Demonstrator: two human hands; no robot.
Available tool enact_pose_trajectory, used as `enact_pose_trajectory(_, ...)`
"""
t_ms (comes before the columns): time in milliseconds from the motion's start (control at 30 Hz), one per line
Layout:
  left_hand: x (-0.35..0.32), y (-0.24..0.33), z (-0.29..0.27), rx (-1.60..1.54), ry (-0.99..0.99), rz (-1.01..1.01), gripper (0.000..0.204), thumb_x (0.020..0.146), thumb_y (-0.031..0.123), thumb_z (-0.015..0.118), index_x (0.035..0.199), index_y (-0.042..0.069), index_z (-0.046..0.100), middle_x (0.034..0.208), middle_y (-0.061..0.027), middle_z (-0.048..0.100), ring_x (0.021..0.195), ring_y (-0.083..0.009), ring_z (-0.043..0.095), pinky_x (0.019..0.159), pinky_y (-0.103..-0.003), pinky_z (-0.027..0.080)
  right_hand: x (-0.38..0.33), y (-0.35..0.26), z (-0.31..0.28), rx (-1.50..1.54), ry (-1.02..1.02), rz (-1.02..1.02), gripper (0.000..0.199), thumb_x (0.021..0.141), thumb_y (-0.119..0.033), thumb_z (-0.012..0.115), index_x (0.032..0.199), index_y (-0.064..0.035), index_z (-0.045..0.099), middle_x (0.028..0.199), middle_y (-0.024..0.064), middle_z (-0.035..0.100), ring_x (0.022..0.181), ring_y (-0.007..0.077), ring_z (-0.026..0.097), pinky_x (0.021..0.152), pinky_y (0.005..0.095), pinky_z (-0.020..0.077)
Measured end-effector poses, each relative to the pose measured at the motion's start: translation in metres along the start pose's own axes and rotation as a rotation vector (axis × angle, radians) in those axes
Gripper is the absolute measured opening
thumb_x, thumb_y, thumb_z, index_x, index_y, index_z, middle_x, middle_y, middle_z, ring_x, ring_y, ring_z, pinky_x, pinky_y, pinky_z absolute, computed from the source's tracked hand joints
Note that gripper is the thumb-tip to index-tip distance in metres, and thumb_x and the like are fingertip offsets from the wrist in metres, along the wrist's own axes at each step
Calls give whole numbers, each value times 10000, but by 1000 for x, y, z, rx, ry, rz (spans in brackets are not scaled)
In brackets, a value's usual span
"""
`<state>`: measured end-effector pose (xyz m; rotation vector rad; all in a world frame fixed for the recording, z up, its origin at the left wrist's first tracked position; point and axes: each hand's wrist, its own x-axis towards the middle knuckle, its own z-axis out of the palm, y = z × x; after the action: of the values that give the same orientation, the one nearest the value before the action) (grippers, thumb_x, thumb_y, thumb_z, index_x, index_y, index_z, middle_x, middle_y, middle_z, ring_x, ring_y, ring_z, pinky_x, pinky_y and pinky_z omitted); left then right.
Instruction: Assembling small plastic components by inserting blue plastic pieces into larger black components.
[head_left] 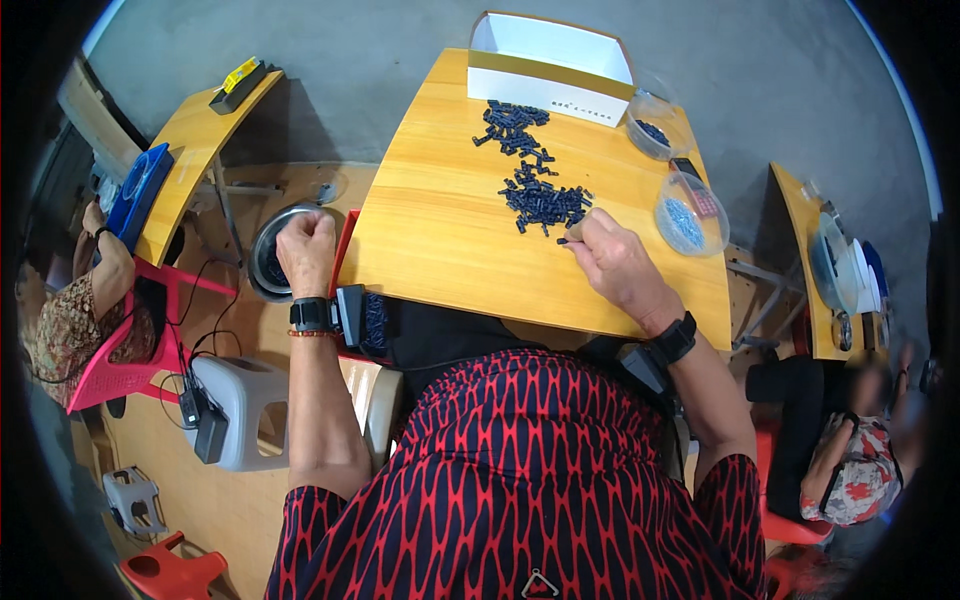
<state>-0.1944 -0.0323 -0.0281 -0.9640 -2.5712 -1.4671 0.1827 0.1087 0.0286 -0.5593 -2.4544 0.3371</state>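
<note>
Our right hand (612,262) pinches a small piece beside the scattered dark blue plastic pieces (540,200) on the yellow wooden table (440,230); our fisted left hand (306,250) hangs off its left edge, over the round metal basin (268,262).

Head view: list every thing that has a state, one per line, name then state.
left hand: closed in a fist, held over the metal bowl beside the table
right hand: fingertips pinched on a small dark part at the pile's edge
pile of small dark parts: loose, scattered on the table
white cardboard box: open
two clear plastic tubs: uncovered, small parts inside
</note>
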Motion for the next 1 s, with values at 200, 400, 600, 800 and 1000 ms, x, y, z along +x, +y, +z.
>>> enact_pose_trajectory(200, -50, 118, 19, -715, -611, 133, 145, 946, 124, 675, 1019, 4, 711, 860, -8, 687, 734, -63, 596, 662, -230, 487, 1, -26, 0, 13, -90, -70, 88, 894, -50, 617, 926, -10, 546, 876, 167, 528, 781, 373, 611, 660, 472, 514)
enact_pose_trajectory(400, -103, 137, 54, -701, -970, 68, 110, 948, 92, 696, 967, -4, 646, 831, -15, 654, 709, -71, 597, 646, -222, 502, -4, -35, 3, 87, -41, -36, 132, 853, -11, 655, 889, -11, 528, 868, 169, 510, 777, 389, 601, 639, 481, 490)
enact_pose_trajectory(600, -118, 133, 63, -901, -1212, -192, 86, 943, 35, 677, 960, 18, 594, 793, -38, 647, 650, -99, 615, 602, -242, 534, -12, -29, 7, 184, -46, 8, 127, 834, 1, 670, 856, 0, 545, 847, 167, 519, 784, 387, 597, 644, 460, 480)
enact_pose_trajectory(800, -118, 120, 69, -1068, -1064, -314, 75, 949, -7, 643, 973, 29, 581, 818, -76, 668, 669, -135, 656, 597, -247, 561, -6, 26, -4, 163, 61, 239, 108, 879, -20, 632, 976, 23, 652, 939, 200, 616, 880, 382, 632, 774, 429, 509)
enact_pose_trajectory(1000, -117, 122, 67, -1130, -1063, -376, 67, 965, -7, 620, 1019, 25, 595, 856, -94, 677, 694, -158, 676, 635, -270, 579, 3, 63, -11, 29, 45, 437, 147, 896, -59, 631, 995, 43, 663, 1023, 220, 650, 951, 388, 634, 850, 433, 505)
